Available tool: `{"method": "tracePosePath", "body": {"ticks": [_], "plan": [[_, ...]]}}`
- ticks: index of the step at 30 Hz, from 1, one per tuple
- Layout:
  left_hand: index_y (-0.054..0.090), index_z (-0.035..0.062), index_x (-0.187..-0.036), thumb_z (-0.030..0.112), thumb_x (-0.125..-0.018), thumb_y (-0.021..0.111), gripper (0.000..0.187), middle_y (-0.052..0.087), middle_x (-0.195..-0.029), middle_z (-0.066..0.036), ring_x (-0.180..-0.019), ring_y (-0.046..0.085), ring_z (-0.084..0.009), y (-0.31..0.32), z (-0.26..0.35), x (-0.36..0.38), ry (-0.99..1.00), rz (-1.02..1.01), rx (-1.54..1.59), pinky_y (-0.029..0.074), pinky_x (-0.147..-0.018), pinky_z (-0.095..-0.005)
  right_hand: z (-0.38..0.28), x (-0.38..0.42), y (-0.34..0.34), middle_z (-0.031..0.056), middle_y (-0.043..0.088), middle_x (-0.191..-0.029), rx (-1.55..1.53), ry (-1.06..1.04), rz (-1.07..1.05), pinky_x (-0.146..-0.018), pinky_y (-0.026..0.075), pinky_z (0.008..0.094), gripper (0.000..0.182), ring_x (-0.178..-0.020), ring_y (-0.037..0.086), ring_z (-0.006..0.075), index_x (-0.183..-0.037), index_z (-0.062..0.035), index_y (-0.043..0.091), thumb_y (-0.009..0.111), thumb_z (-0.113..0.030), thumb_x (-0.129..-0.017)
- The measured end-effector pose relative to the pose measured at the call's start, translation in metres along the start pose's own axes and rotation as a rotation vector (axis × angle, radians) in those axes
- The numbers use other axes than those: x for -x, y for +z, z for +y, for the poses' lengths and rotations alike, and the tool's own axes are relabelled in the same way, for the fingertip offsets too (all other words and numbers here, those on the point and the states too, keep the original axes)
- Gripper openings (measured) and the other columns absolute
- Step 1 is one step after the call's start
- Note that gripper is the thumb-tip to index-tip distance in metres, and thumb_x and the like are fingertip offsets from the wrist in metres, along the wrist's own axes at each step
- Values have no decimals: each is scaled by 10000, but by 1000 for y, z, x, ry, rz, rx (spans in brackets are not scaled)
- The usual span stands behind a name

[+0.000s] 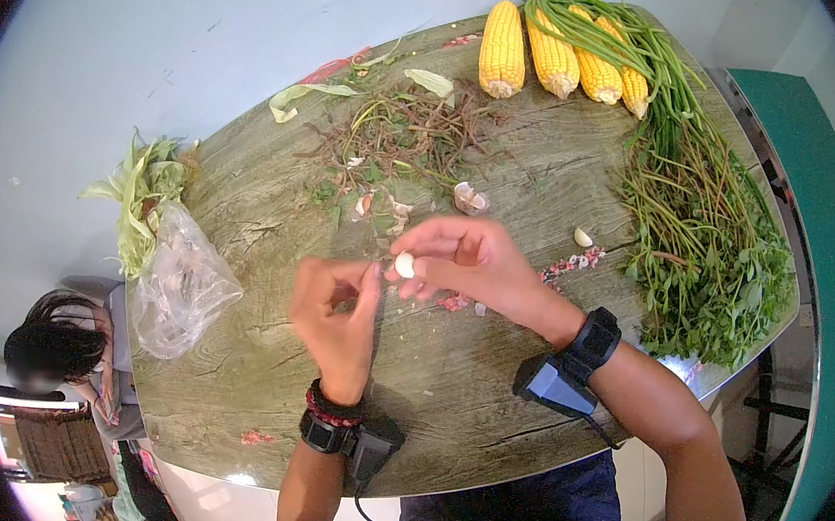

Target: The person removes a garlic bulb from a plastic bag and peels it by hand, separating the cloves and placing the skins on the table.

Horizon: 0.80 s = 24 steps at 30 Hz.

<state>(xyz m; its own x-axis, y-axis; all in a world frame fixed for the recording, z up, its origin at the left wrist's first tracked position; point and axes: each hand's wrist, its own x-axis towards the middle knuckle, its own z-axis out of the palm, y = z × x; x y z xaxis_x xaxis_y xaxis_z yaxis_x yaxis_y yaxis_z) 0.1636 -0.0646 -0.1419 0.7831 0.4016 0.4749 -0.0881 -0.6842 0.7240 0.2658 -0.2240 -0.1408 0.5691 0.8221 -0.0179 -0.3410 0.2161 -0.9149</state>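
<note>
Over the middle of the table, my right hand (pixel 477 263) pinches a white peeled garlic clove (pixel 404 264) between thumb and fingertips. Close beside it, my left hand (pixel 337 308) is closed with thumb and index finger together; whatever lies between them is too small to make out. Another peeled garlic clove (pixel 583 237) rests on the table to the right. Beyond my hands lie a partly opened garlic bulb (pixel 471 198) and loose garlic skins (pixel 399 216).
Several yellow corn cobs (pixel 503 50) lie at the back, beside long green beans and leafy greens (pixel 704 258) along the right edge. A heap of stems (pixel 410 129) sits at the back middle. A clear plastic bag (pixel 179 283) and husks (pixel 148 184) are left. A person (pixel 58 341) sits beyond.
</note>
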Motion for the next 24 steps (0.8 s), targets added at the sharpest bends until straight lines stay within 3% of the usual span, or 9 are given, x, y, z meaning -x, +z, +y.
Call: {"method": "tracePosePath", "body": {"ticks": [5,8,10,13,24], "plan": [[675,33,-1012,-70,-788,658,247,570,-939,-72,-766,589,-127,5,10,-1,-4,26,101,505,-644,-234,2,-1,-2,109,684,-1068,-59,-30,62,-772,555,274,251,-951,666,158,-1157,-7,575,606,-104,-928],[677,34,-1010,-79,-768,679,267,571,-936,-71,-737,578,-125,4,15,1,13,126,137,492,-629,-234,2,-1,-1,107,683,-1071,-111,-69,56,-769,557,269,252,-951,662,148,-1160,-10,565,605,-106,-931],[684,38,-1004,-78,-750,703,280,569,-927,-68,-714,565,-123,3,14,1,83,72,94,478,-617,-233,4,-2,-1,99,684,-1067,-108,-94,51,-767,558,262,247,-946,659,136,-1158,-12,560,603,-104,-933],[681,33,-1001,-93,-747,709,285,556,-955,-58,-739,549,-106,2,14,2,133,9,54,473,-637,-218,12,-5,-2,50,705,-1003,-51,-93,97,-491,460,156,227,-738,662,64,-1113,-61,586,642,-153,-914],[687,15,-977,-103,-759,693,248,550,-950,-51,-755,550,-97,4,15,3,116,9,59,475,-649,-204,19,-7,-1,47,703,-963,-43,-159,47,-481,447,149,193,-735,648,44,-1064,-54,582,659,-127,-902]]}}
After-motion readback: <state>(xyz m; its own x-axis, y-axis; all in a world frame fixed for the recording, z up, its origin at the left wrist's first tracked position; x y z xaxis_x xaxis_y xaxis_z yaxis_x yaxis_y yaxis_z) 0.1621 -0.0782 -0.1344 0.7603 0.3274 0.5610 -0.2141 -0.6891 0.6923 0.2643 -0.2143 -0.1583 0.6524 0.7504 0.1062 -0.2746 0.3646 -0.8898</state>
